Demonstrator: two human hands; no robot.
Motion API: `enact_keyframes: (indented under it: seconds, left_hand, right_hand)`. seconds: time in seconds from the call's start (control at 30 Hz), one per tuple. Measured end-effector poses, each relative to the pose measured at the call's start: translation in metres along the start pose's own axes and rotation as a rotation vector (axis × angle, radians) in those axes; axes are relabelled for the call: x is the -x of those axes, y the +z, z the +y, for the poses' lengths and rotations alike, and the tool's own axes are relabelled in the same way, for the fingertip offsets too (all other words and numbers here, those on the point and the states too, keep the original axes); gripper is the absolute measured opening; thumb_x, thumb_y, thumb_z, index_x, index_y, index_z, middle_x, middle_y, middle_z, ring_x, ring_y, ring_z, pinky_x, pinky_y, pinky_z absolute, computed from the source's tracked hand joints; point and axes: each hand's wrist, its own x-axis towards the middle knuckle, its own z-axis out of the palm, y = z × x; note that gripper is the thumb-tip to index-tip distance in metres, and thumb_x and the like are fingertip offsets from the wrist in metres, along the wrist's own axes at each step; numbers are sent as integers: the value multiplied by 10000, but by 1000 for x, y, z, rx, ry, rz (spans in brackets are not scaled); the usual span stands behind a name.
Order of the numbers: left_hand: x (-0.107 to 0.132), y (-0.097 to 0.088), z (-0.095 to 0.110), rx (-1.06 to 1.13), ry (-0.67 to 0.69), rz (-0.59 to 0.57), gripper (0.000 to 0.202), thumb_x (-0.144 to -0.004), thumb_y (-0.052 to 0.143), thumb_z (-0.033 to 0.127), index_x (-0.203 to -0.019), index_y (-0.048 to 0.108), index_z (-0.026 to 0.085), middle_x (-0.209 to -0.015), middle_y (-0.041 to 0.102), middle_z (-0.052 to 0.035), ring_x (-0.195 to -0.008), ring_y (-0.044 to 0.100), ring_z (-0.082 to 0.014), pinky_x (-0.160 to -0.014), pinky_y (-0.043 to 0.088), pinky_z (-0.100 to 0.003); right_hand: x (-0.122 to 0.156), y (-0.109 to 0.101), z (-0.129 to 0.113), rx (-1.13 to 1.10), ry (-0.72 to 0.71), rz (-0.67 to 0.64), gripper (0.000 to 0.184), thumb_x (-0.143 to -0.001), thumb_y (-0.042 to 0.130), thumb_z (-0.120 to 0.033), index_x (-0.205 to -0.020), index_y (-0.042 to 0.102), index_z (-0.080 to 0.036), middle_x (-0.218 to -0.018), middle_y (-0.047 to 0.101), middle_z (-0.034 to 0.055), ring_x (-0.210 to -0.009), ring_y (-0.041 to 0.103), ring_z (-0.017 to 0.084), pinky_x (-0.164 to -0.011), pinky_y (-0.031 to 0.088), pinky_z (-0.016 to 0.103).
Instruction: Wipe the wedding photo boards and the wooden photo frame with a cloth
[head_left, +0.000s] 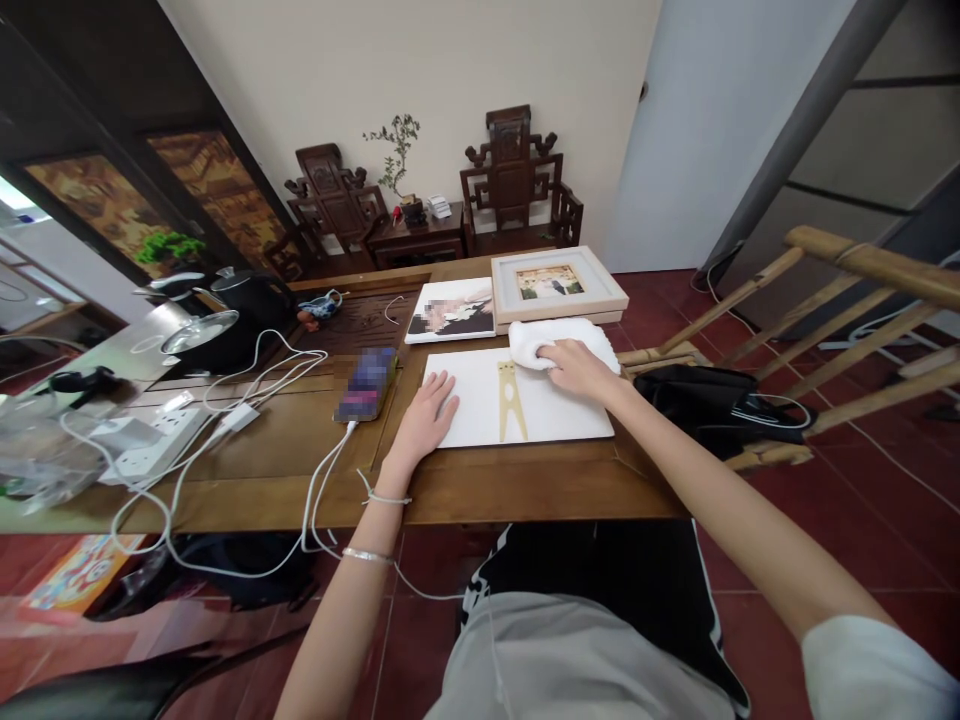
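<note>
A white panel, which looks like the back of a picture frame, lies flat on the wooden table. On it is a pale gold, forked stand leg with small dots at its top. My left hand rests with outstretched fingers on the panel's left edge. At the upper right corner, my right hand grips a bunched white cloth and presses it on the panel. The cloth hides that corner.
Behind the panel lie a photo panel and a light wooden picture frame. A phone on a charging cable is to the left, near a power strip and tangled cords. A bamboo chair holding a black bag stands right.
</note>
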Motion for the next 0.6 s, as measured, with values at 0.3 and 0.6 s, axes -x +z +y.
enact_keyframes:
  seconds: [0.3, 0.6]
  left_hand:
    - [0, 3, 2, 36, -17, 35, 470, -979, 379, 294, -1386, 544, 126, -1509, 471, -138, -1464, 333, -286, -1196, 296, -489]
    - [1, 4, 3, 60, 1, 45, 505, -990, 329, 299, -1401, 514, 69, -1524, 436, -176, -1468, 321, -293, -1194, 292, -502]
  right_hand:
    - [122, 12, -64, -94, -27, 164, 401, -657, 433, 11, -902, 695, -168, -1274, 650, 175, -1241, 556, 289, -1147, 311, 538]
    - [111, 3, -48, -105, -52, 107, 423, -663, 420, -2, -929, 706, -163, -1107, 707, 141, -1083, 625, 282, -1087, 379, 478]
